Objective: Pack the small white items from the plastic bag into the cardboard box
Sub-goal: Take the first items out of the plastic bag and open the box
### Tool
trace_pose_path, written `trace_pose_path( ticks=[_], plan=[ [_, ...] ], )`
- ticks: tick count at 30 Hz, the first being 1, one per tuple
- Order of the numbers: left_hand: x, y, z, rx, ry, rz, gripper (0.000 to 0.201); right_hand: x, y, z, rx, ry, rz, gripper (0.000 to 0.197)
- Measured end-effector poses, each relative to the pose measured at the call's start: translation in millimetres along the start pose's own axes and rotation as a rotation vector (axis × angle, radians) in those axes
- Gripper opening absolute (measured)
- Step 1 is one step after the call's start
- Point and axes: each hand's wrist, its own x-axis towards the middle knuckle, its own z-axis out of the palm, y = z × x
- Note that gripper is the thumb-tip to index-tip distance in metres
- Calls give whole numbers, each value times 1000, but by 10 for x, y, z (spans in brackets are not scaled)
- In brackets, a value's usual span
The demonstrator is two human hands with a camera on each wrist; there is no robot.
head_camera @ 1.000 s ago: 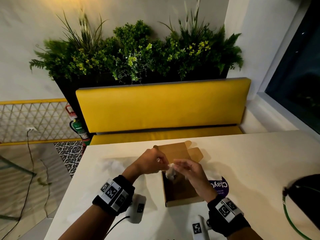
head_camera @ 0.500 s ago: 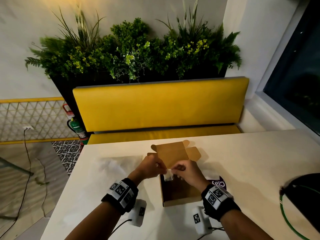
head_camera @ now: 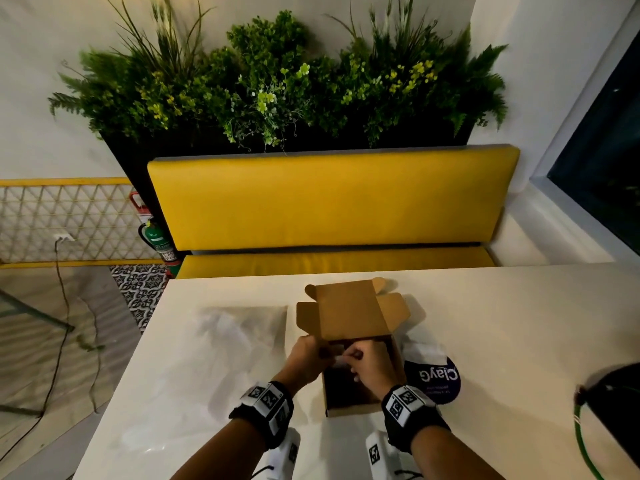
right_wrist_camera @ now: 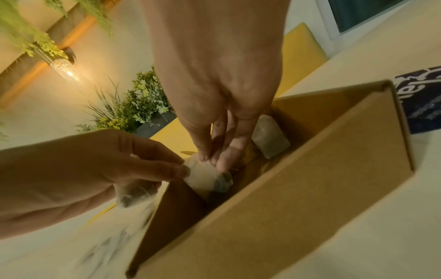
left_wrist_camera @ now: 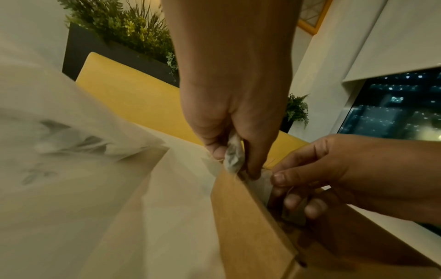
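Note:
The open cardboard box point(head_camera: 360, 407) stands mid-table with its lid point(head_camera: 349, 310) raised. Both hands meet over its far left corner. My left hand point(head_camera: 320, 353) and my right hand point(head_camera: 349, 362) pinch the same small white item point(right_wrist_camera: 205, 175) at the box's edge. The left hand point(left_wrist_camera: 238, 166) also grips a second white item point(left_wrist_camera: 235, 156) in its curled fingers. Another white item point(right_wrist_camera: 269, 139) lies inside the box by the far wall. The clear plastic bag point(head_camera: 242, 327) lies flat on the table left of the box.
A dark blue round label with white lettering point(head_camera: 433, 375) lies right of the box. A black object with a green cable point(head_camera: 609, 410) sits at the table's right edge. A yellow bench point(head_camera: 332, 202) runs behind the table point(head_camera: 519, 323).
Both hands have come down from above the box's middle to its far left corner, bringing the white item down to the opening.

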Motion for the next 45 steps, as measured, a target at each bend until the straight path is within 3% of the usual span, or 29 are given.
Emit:
trace_pose_path(
  ticks=[9,16,21,28,30,33,36,40,45],
  plan=[
    [138,11,42,-8,27,-76,30,181,58,22,-9,-19,77,14],
    [236,-73,64,-5,8,-180,50,206,14,36,3,-37,105,7],
    [175,-125,-39,-6,63,-136,22,183,-14,82,55,36,152,5],
    [-61,-226,-297,-290,143,-112,28,62,-91,4,154,157,57,13],
    [-105,-202,-330,-434,150,-75,25,28,-131,-14,252,85,34,20],
    [-171,-122,-358,-579,176,-79,32,-43,-184,-31,418,-138,104,35],
    [-226,-57,-362,-684,188,-111,25,-98,-158,-81,579,-208,227,30],
    [-273,-86,-359,-753,178,-146,20,-124,48,-77,371,-158,218,8],
    [-322,-82,-401,-731,202,-174,8,-113,154,37,260,-163,162,15]
  ],
)
